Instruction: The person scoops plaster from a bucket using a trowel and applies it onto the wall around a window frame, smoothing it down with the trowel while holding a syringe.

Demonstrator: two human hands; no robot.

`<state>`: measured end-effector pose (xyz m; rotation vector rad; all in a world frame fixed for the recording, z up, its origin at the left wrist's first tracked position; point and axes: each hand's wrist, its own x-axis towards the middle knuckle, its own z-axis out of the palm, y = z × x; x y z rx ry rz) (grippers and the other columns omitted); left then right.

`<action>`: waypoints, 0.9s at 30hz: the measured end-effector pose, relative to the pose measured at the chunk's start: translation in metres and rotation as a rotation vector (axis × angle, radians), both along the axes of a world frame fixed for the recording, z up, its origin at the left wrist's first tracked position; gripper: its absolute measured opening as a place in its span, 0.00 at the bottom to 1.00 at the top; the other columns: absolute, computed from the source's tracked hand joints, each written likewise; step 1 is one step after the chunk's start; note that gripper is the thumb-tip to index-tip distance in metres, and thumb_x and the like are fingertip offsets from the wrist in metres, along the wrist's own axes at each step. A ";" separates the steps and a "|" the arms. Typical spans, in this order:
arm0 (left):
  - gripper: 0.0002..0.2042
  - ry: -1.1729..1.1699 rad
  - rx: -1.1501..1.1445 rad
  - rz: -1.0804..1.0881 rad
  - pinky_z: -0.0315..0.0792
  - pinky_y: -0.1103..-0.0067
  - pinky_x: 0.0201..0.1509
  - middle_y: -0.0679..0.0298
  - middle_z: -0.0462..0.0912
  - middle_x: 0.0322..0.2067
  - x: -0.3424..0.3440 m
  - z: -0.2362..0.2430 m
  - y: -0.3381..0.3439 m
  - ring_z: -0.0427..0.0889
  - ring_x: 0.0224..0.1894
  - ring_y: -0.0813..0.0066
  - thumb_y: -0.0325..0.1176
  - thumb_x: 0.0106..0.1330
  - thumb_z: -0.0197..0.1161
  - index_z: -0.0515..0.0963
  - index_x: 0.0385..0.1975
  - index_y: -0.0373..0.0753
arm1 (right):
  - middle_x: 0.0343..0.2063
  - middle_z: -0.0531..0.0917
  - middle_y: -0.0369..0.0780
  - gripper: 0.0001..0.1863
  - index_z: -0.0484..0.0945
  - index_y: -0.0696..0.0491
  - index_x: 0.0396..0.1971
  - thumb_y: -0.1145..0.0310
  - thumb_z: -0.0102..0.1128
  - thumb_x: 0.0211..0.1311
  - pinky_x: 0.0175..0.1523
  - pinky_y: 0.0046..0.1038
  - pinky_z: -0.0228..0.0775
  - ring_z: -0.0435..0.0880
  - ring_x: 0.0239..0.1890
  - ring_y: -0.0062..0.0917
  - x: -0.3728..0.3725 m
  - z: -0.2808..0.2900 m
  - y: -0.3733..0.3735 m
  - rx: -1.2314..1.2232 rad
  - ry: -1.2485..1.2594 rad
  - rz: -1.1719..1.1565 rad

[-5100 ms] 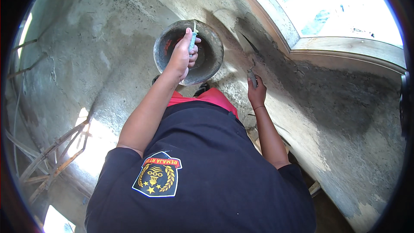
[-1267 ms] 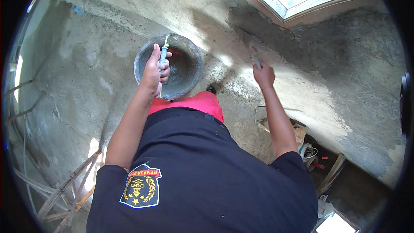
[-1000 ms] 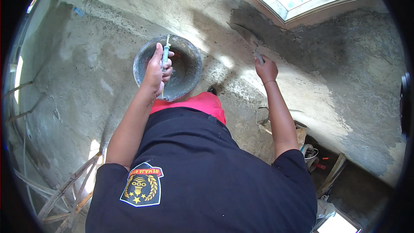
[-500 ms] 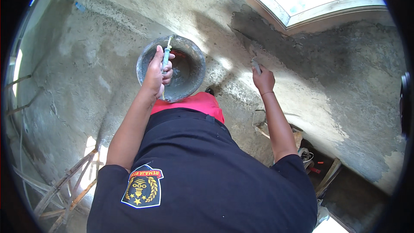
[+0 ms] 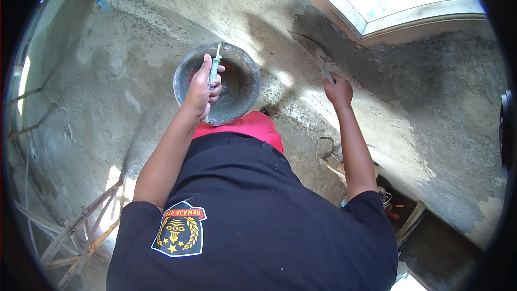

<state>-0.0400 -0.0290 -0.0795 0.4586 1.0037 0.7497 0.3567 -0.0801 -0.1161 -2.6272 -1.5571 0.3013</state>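
A dark round bucket (image 5: 249,81) hangs in front of my pink-clad legs, with a little grey wet stuff low inside it. My left hand (image 5: 200,92) is closed around the bucket's handle (image 5: 215,68), its thumb laid along the pale grip. Ahead and to the right, my right hand (image 5: 338,91) grips the handle of a trowel (image 5: 327,74). The trowel's blade lies at the wall, along the lower edge of a dark wet plaster patch (image 5: 409,70); the blade is hard to tell from the plaster.
A window with a pale frame (image 5: 420,16) sits above the wet patch in the rough grey wall (image 5: 447,113). Bamboo or wooden poles (image 5: 81,231) stand at the lower left. Below my right arm are wooden pieces (image 5: 412,218) and small red scraps (image 5: 393,215).
My right hand and the trowel have moved slightly up and to the right along the wall. My left hand keeps its hold on the bucket handle.
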 end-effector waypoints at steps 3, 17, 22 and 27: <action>0.32 -0.014 0.006 0.003 0.41 0.88 0.16 0.77 0.59 0.18 0.001 0.003 0.003 0.51 0.14 0.91 0.66 0.68 0.47 0.70 0.45 0.36 | 0.35 0.86 0.46 0.21 0.84 0.44 0.44 0.48 0.60 0.56 0.45 0.38 0.77 0.85 0.39 0.42 0.002 0.002 0.002 0.044 0.013 -0.008; 0.32 -0.033 -0.006 0.047 0.40 0.87 0.16 0.78 0.59 0.18 0.000 0.003 0.005 0.50 0.14 0.91 0.66 0.68 0.46 0.70 0.45 0.37 | 0.35 0.85 0.46 0.20 0.84 0.45 0.44 0.49 0.59 0.57 0.43 0.40 0.77 0.85 0.39 0.43 -0.006 0.018 -0.005 -0.002 -0.051 0.017; 0.32 -0.036 -0.010 0.024 0.40 0.87 0.17 0.78 0.59 0.18 0.008 0.002 0.007 0.50 0.14 0.91 0.66 0.68 0.46 0.70 0.45 0.37 | 0.35 0.86 0.46 0.21 0.84 0.44 0.45 0.49 0.60 0.55 0.45 0.39 0.77 0.85 0.39 0.42 0.008 0.005 0.008 -0.039 -0.016 0.059; 0.32 -0.038 -0.027 0.043 0.40 0.88 0.17 0.77 0.59 0.18 0.012 0.001 0.007 0.51 0.14 0.91 0.66 0.68 0.46 0.70 0.45 0.37 | 0.35 0.86 0.45 0.21 0.84 0.44 0.45 0.48 0.61 0.56 0.45 0.38 0.77 0.85 0.40 0.42 0.012 0.010 -0.010 0.007 -0.010 -0.022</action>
